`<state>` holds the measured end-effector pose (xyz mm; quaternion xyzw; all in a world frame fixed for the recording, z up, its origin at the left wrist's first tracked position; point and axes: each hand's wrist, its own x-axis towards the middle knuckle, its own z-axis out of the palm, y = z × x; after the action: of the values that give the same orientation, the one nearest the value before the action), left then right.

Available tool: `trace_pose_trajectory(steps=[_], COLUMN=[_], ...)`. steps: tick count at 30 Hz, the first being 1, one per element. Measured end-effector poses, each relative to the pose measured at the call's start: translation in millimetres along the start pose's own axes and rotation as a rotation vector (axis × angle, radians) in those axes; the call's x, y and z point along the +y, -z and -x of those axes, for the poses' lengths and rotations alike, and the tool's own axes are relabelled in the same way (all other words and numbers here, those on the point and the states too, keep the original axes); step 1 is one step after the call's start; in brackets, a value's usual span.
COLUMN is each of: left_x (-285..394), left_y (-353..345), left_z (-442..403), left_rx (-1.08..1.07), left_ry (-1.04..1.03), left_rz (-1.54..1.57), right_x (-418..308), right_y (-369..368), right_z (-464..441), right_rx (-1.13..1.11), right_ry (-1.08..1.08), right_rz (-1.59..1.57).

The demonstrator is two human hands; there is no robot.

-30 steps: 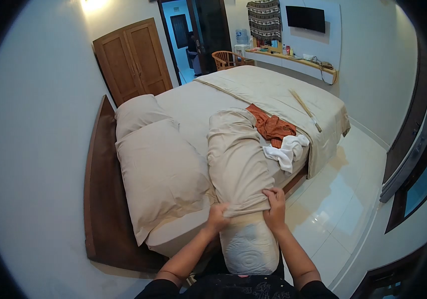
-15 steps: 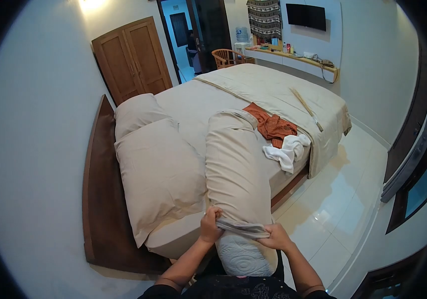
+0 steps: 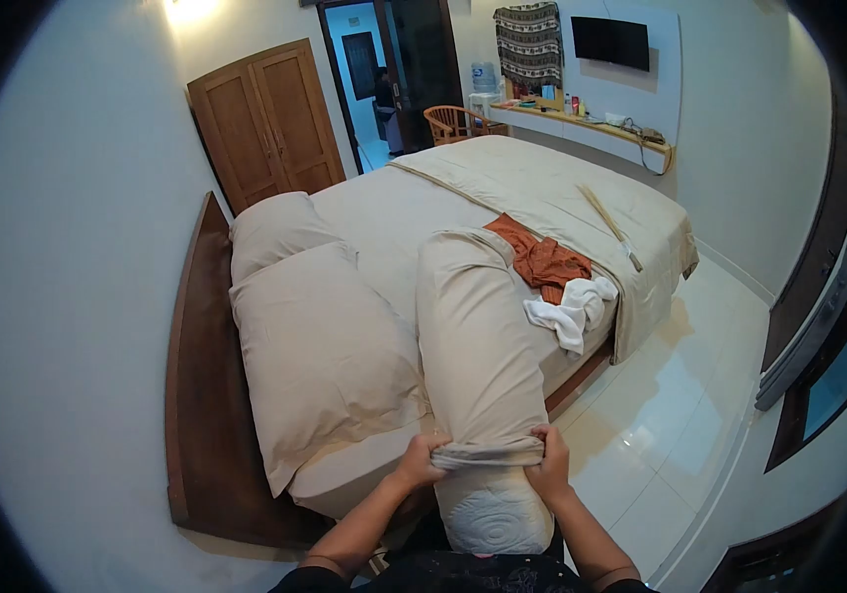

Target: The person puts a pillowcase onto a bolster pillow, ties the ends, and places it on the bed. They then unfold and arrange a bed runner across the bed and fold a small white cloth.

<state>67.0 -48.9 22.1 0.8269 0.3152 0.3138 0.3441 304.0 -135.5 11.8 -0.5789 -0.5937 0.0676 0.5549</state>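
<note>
A: What is the biggest thing here?

B: The bed (image 3: 379, 212), with its headboard (image 3: 196, 415) on the left and a blanket (image 3: 522, 163) over the foot end, hanging down the right side

A: And next in size?

B: Two pillows (image 3: 320, 346), overlapping near the headboard. Beside them lies a third pillow (image 3: 496, 509), reaching over the near edge of the bed towards the person's dark shirt (image 3: 463, 576). A beige case (image 3: 473, 336) wraps most of it; only the quilted near end is bare

A: Why does it lie that way?

B: Probably so the bed bears most of the weight, leaving both hands for the cloth

A: What about the smaller things?

B: An orange cloth (image 3: 547, 264) lies right of the case, next to a white cloth (image 3: 574, 311) near the edge. A broom (image 3: 608, 227) rests on the blanket. They look laid aside, clear of the hands

A: And the hands?

B: The left hand (image 3: 423, 462) is closed on the left side of the case's bunched rim (image 3: 488, 455), the right hand (image 3: 549, 466) on the right side. They stand a pillow's breadth apart, which seems to keep the rim spread and the pull even; how the hidden fingertips sit cannot be told
</note>
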Motion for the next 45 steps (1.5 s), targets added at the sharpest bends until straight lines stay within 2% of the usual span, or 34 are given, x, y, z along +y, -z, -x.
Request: trace_pose_trajectory(steps=[1,3,5,7,8,9,11,12,14,15,17,19,21,22,24,26,27,29,30,32,36,39,45], left_x=[3.1,7.0,18.5,21.8,19.5,16.1,7.3,2.4,-8.5,-13.7,-23.1,-31.0,-38.7,-47.4,-70.0,-88.6,-91.2,-96.7,-97.6,-98.2,-94.6,-97.6,-91.1], left_y=[0.2,-2.9,-6.9,-14.3,-20.7,-26.0,-34.8,-37.9,-40.8,-41.3,-40.0,-41.8,-46.1,-49.7,-56.9,-59.6,-59.4,-61.0,-61.5,-65.7,-68.7,-69.6,-61.6], left_z=[-2.0,-3.2,-6.3,-8.9,-8.7,-8.1,-6.4,-5.0,-1.5,-0.2,7.1,14.1,20.5,23.7,28.2,36.0,37.7,38.2,37.7,37.0,34.1,32.1,38.5], left_rx=[0.001,-0.083,-0.059,-0.034,0.058,0.151,0.204,0.256,0.290,0.323,0.318,0.315,0.502,0.503,0.644,0.619,0.592,0.601,0.612,0.639,0.720,0.740,0.673], left_ry=[-0.003,0.054,0.087,0.116,0.115,0.113,0.109,0.102,0.107,0.108,0.080,0.052,-0.085,-0.086,-0.109,-0.116,-0.124,-0.161,-0.200,-0.190,-0.178,-0.165,-0.221], left_rz=[0.000,-0.037,-0.025,-0.022,-0.031,-0.039,-0.088,-0.135,-0.174,-0.216,-0.231,-0.246,-0.292,-0.291,-0.223,-0.245,-0.270,-0.305,-0.339,-0.330,-0.277,-0.163,-0.183], right_x=[-5.2,-18.5,-8.0,2.7,4.5,9.8,25.8,31.2,41.7,46.0,47.6,29.0,23.4,24.3,25.8,26.7,25.7,23.2,23.6,25.8,47.5,59.6,57.4], right_y=[2.2,9.3,5.4,-2.5,-6.9,-12.2,-23.3,-24.5,-22.0,-17.4,-5.9,3.3,4.4,3.4,0.6,-4.0,-7.8,-16.5,-18.7,-23.0,-29.1,-28.5,-22.7], right_z=[-5.7,-24.8,-40.6,-52.4,-54.7,-53.7,-46.0,-41.1,-27.6,-17.3,0.4,-4.5,-7.3,-7.3,-4.1,5.3,8.9,16.8,17.7,13.9,2.1,-14.8,11.2], right_rx=[0.002,0.154,0.151,0.075,0.046,0.045,-0.008,-0.011,-0.155,-0.155,-0.445,-0.516,-0.586,-0.592,-0.597,-0.434,-0.434,-0.104,-0.103,0.045,0.119,0.236,0.130], right_ry=[0.002,0.124,0.149,0.115,0.023,0.023,-0.135,-0.134,-0.145,-0.143,-0.130,-0.154,-0.179,-0.154,-0.129,-0.043,-0.043,-0.003,-0.004,0.007,0.146,0.078,0.033], right_rz=[0.001,0.147,0.185,0.017,-0.105,-0.109,-0.240,-0.240,-0.310,-0.308,-0.218,-0.200,-0.182,-0.194,-0.205,-0.043,-0.043,-0.007,-0.006,0.050,0.153,0.085,0.083])
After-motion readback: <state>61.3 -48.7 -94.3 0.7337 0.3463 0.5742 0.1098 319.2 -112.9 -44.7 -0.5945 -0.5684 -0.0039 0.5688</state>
